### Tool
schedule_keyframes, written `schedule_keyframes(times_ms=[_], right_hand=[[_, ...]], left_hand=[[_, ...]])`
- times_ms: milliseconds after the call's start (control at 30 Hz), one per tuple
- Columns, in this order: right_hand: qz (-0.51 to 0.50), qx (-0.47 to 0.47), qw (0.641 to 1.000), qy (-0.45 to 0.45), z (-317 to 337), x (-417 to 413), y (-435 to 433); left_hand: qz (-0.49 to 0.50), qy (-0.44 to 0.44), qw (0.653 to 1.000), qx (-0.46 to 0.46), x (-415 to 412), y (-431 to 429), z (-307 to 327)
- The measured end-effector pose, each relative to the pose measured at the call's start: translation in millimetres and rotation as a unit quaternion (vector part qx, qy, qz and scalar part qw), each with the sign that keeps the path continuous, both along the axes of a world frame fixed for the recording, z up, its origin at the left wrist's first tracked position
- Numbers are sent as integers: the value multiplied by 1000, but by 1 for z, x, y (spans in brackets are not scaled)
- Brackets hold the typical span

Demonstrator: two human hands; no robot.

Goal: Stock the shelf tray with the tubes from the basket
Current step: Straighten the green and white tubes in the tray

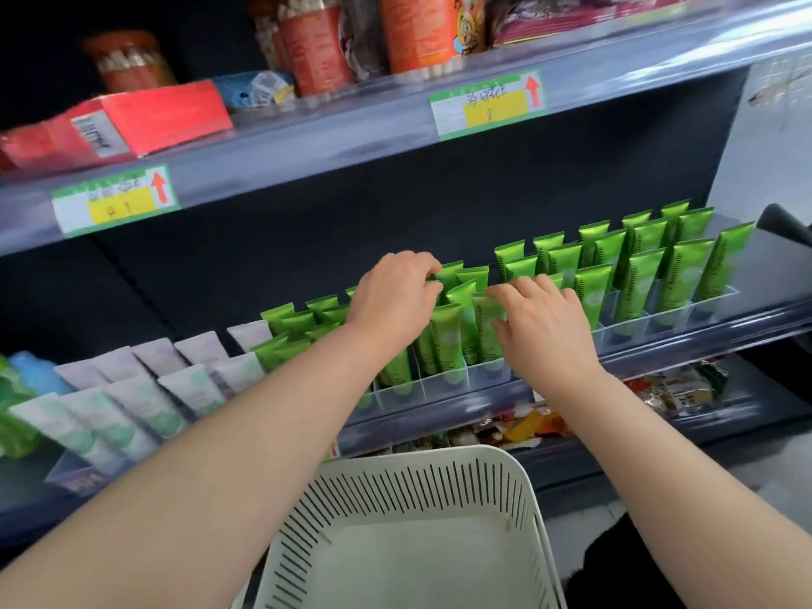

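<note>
Dozens of green tubes [641, 283] are seen standing upright, crimped ends up, in the clear divided shelf tray [487, 373]. The tray is set along the front edge of the middle shelf [659, 345], and the tubes are ranked several rows deep from its centre to its right end. Further green tubes to the left of centre are seen leaning rather than upright.

The left hand [395, 292] is placed over the middle of the tray, its fingers curled down over the crimped top of one of the tubes, which is pinched there. The right hand [542, 318] is held just beside it, apart from it. Its fingers are spread and laid nearly straight against the tops of the front tubes, and nothing is gripped by it.

The white slotted basket [417, 454] is located below the shelf, between the two forearms. Pale lilac and white tubes [145, 402] are racked on the same shelf to the left of the green ones.

On the upper shelf [307, 142], a red box [162, 112] and orange canisters [417, 33] are noted. Two green-and-yellow price labels [114, 200] with red arrows are fixed to its front edge. Mixed snack packets [672, 393] are observed on the shelf beneath the tray.
</note>
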State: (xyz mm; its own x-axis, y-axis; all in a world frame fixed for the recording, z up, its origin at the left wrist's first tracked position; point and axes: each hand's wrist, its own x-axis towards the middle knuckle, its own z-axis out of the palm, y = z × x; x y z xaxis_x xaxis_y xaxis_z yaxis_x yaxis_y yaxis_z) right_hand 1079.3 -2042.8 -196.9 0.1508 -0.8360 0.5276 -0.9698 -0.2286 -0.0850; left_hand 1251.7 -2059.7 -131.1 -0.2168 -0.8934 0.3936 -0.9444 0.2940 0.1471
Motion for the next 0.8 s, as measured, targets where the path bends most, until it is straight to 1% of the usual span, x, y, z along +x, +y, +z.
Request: schedule_keyframes(times_ms=[133, 233, 300, 367, 433, 533, 700, 800], right_hand=[[11, 5, 1000, 12, 4, -4, -17], [10, -27, 1000, 2, 6, -9, -26], [3, -37, 999, 16, 8, -12, -31], [2, -28, 999, 33, 10, -13, -35], [5, -15, 999, 32, 12, -12, -39], [13, 1, 1000, 20, 11, -11, -41], [17, -24, 1000, 6, 16, -19, -39], [21, -11, 1000, 11, 16, -20, -38]], left_hand=[[6, -16, 999, 51, -17, -30, 6], [1, -79, 993, 89, -28, -42, 6], [8, -104, 989, 107, -33, -49, 6], [19, -117, 985, 126, -36, -55, 6], [28, -120, 983, 139, -38, -59, 5], [31, -111, 984, 135, -41, -60, 3], [15, -96, 991, 90, -50, -61, 0], [-5, -86, 992, 89, -55, -61, -3]])
